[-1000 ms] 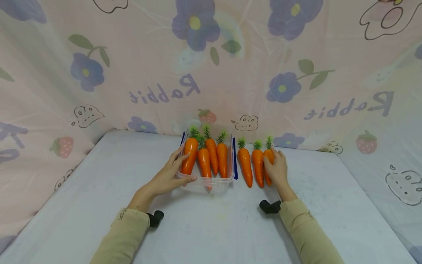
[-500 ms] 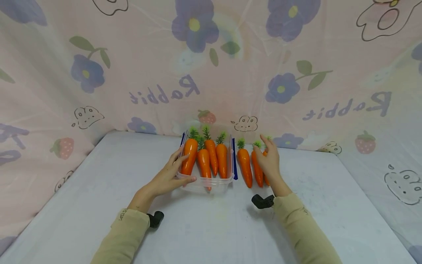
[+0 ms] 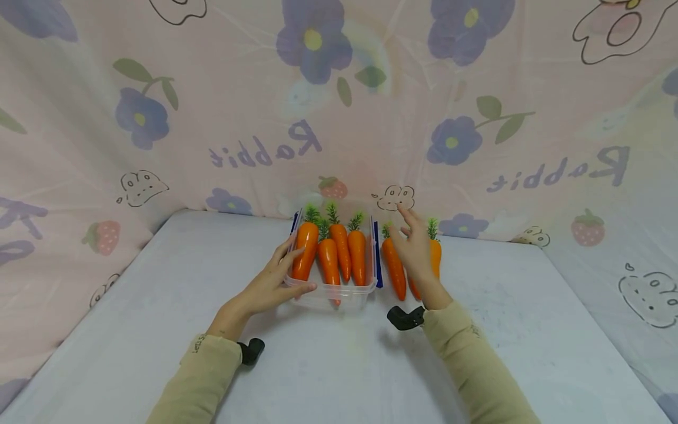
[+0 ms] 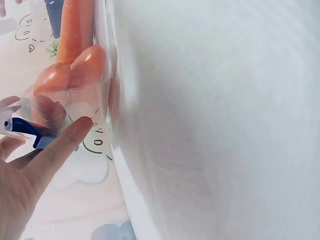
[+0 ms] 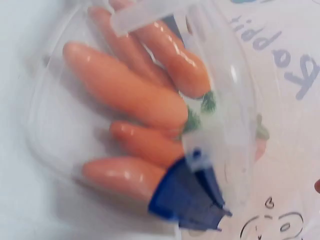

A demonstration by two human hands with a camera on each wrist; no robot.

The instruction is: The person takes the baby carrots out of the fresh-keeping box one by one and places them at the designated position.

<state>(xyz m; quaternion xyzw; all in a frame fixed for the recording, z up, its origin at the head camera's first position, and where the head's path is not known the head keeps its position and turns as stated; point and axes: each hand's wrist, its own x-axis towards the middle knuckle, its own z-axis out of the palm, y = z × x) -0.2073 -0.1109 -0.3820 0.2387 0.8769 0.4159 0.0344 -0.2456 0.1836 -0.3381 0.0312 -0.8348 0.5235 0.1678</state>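
A clear plastic box (image 3: pixel 355 298) with blue side latches (image 3: pixel 378 259) holds several orange carrots (image 3: pixel 327 259) with green tops. My left hand (image 3: pixel 270 284) rests along its left wall, thumb extended at the front corner. In the left wrist view this hand (image 4: pixel 30 175) has a straight finger against the clear wall. Right of the box, three carrots lie side by side: a left one (image 3: pixel 394 268), a middle one (image 3: pixel 415 290) and a right one (image 3: pixel 436 259). Over the middle one, my right hand (image 3: pixel 418 250) has its fingers spread, partly hiding it.
Both hands and the box are at a white table (image 3: pixel 328 371). A printed cloth (image 3: pixel 238 88) rises behind and at the sides. Black devices (image 3: pixel 252 352) sit at both wrists, below the sleeve cuffs.
My right hand has left the rightmost carrot and moved left, over the middle one, uncovering the right one. The left hand and the box have stayed in place.
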